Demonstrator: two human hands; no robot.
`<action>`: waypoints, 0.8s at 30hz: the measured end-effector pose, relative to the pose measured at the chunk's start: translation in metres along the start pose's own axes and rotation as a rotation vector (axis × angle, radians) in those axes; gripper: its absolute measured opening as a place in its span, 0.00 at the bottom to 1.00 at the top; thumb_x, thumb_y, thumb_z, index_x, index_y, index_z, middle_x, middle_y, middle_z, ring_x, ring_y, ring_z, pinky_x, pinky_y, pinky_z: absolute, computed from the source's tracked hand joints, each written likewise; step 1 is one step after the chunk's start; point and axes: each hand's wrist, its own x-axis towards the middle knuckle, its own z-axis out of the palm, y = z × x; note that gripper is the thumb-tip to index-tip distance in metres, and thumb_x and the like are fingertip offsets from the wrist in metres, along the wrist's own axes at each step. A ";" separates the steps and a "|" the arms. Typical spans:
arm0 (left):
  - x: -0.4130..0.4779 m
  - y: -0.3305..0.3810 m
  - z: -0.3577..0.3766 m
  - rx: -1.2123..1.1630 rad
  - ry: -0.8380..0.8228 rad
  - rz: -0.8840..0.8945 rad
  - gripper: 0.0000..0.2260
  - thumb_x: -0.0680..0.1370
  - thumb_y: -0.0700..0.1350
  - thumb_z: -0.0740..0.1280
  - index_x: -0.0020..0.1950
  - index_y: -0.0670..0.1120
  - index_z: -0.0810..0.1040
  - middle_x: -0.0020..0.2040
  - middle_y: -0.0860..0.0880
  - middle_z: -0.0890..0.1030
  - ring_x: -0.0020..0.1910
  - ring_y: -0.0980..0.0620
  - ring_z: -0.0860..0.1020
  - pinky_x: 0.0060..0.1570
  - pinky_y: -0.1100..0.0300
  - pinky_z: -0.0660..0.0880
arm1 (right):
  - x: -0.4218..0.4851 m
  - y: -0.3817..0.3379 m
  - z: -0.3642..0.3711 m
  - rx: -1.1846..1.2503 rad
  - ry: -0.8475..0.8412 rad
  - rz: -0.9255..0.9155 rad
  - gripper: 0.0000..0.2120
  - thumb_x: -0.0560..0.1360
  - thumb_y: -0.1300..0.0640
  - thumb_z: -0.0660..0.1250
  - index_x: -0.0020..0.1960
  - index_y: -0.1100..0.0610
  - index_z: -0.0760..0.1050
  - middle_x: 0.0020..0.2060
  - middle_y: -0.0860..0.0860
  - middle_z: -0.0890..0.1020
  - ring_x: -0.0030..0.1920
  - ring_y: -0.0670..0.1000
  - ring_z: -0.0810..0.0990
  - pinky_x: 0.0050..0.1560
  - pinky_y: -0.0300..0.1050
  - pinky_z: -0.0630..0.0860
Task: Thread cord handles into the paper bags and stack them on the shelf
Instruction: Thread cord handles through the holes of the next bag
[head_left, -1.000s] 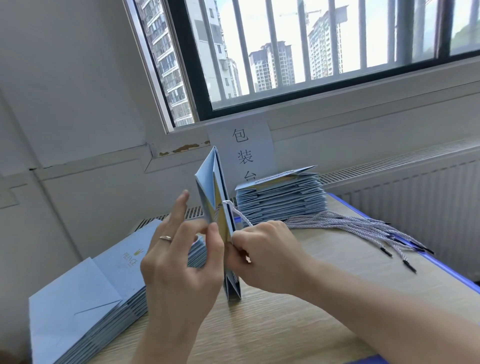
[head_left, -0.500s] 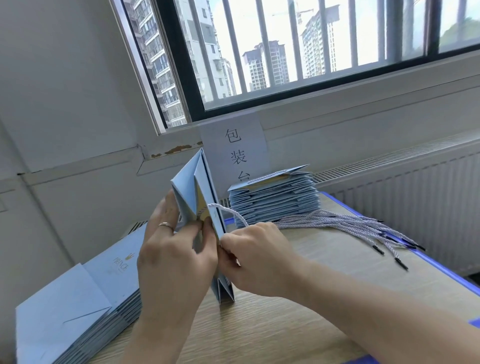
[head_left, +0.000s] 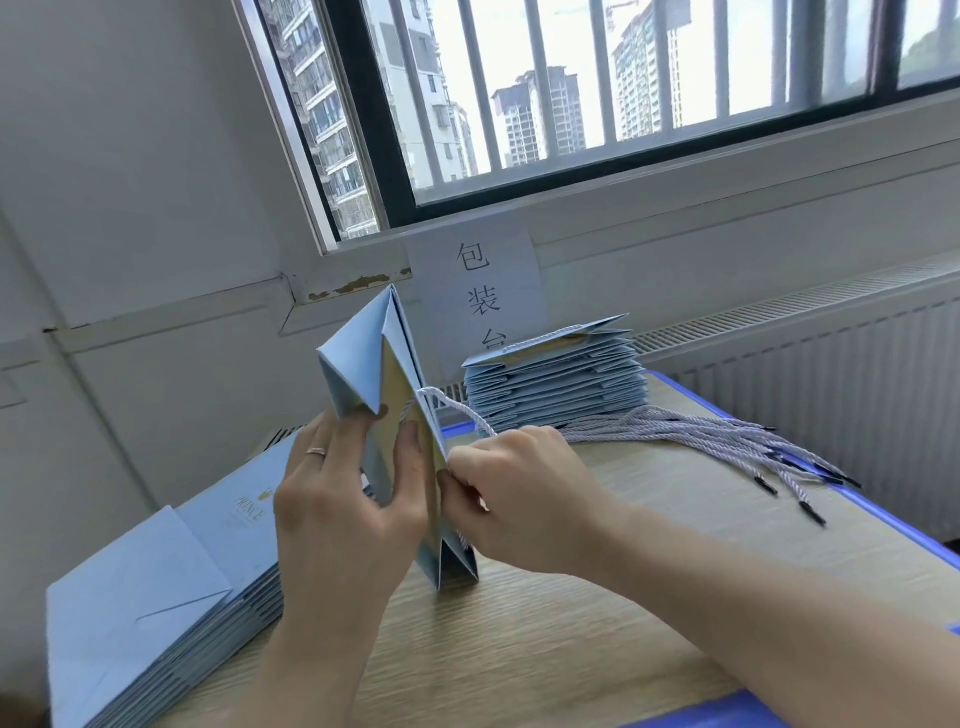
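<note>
The paper bag (head_left: 363, 369) is in the middle, standing on one end on the table (head_left: 571, 649), between the two hands. A white cord (head_left: 457, 410) loops out of its side toward 3 o'clock.

The left hand (head_left: 343, 499) holds the bag, with the thumb on the near panel and the fingers tucked under the folded flap. I think this spreads the panels a little and stops the light bag from tipping over. The right hand (head_left: 519, 493) is curled tight at the bag's edge, and the cord runs into it. It seems to pinch the cord to work it through. Its fingertips are hidden, so I cannot see the hole.

The bag is tall and thin. Its long line goes from 6 o'clock up to 12, with the top tipped a bit toward 11. Its thin edge faces the person. I cannot tell which end is the mouth.

At 3 o'clock from the bag lie the loose cords (head_left: 701, 441), near the right hand, so the next one is quick to grab. At 2 o'clock sits a pile of folded bags (head_left: 556, 384), and the top one shows a cord. At 8 o'clock the flat bags (head_left: 171, 587) wait by the left hand.
</note>
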 end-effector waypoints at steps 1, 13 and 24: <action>-0.001 0.000 0.001 -0.014 0.008 0.012 0.07 0.76 0.43 0.69 0.48 0.39 0.81 0.41 0.46 0.82 0.39 0.43 0.80 0.39 0.61 0.71 | 0.000 -0.001 0.000 -0.003 0.002 -0.003 0.15 0.74 0.53 0.56 0.29 0.52 0.61 0.22 0.46 0.67 0.20 0.53 0.63 0.27 0.40 0.57; -0.002 -0.010 0.008 0.042 -0.132 -0.084 0.06 0.71 0.45 0.69 0.38 0.45 0.85 0.36 0.49 0.72 0.39 0.38 0.77 0.36 0.62 0.65 | -0.001 -0.006 0.001 -0.032 0.049 -0.028 0.17 0.77 0.52 0.56 0.30 0.53 0.59 0.24 0.45 0.62 0.21 0.54 0.59 0.27 0.40 0.56; -0.005 -0.013 -0.001 -0.080 -0.178 -0.151 0.10 0.74 0.50 0.65 0.43 0.49 0.86 0.40 0.49 0.78 0.45 0.44 0.77 0.40 0.61 0.69 | -0.003 -0.007 0.000 -0.083 0.054 -0.073 0.18 0.79 0.52 0.58 0.31 0.52 0.59 0.24 0.44 0.60 0.22 0.51 0.58 0.28 0.39 0.54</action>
